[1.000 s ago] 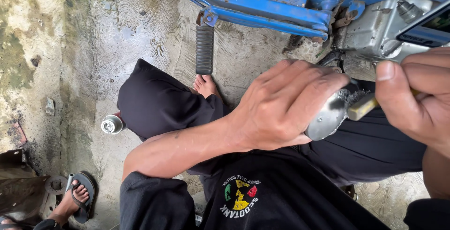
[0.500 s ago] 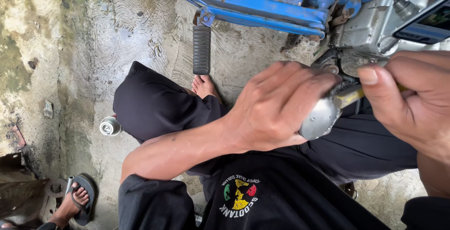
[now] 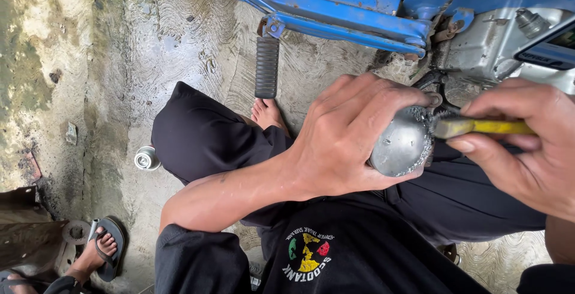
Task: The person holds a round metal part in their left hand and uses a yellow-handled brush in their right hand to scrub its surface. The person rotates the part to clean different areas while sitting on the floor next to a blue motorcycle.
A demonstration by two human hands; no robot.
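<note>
Two hands busy: left hand (image 3: 347, 135) clasps round metal cover (image 3: 400, 145), right hand (image 3: 527, 150) pinches yellow-handled brush (image 3: 479, 127). Risk: cover slips, bristles scrape fingers.

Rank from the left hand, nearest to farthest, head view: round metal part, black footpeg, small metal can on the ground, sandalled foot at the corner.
From the left hand:
1. Round metal part, gripped in its fingers.
2. Black footpeg, up and left, hanging from the blue frame.
3. Small metal can, on the concrete well to the left.
4. Sandalled foot, another person's, bottom-left corner.
</note>
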